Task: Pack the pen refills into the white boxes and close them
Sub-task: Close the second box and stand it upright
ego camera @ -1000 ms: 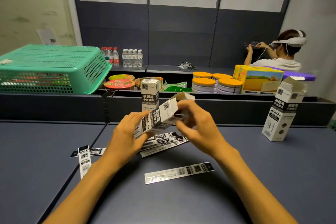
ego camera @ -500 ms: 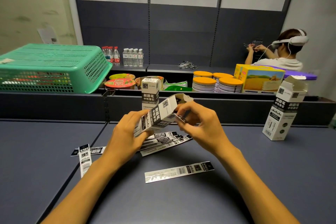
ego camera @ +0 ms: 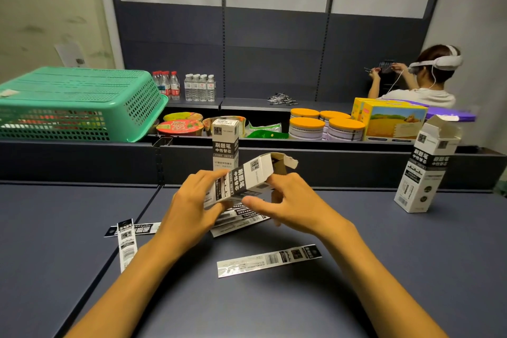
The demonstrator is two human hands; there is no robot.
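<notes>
Head view: white box point(ego camera: 241, 182) held above the table point(ego camera: 411, 269), tilted, long axis running lower-left to upper-right, open flaps up-right. Left hand point(ego camera: 192, 208) grips its lower end; right hand point(ego camera: 290, 206) pinches near the mouth. Judged light, crushable card; hold by edges. Loose refill packet point(ego camera: 269, 260) lies nearer than the box.

We record a shop-like stockroom: dark slotted shelving point(ego camera: 274, 44) behind the counter point(ego camera: 411, 269), stocked with bottled water point(ego camera: 199, 88), instant noodle cups point(ego camera: 179, 127), orange-lidded tubs point(ego camera: 307, 127), boxed goods point(ego camera: 392, 125) and a green basket point(ego camera: 79, 104).
</notes>
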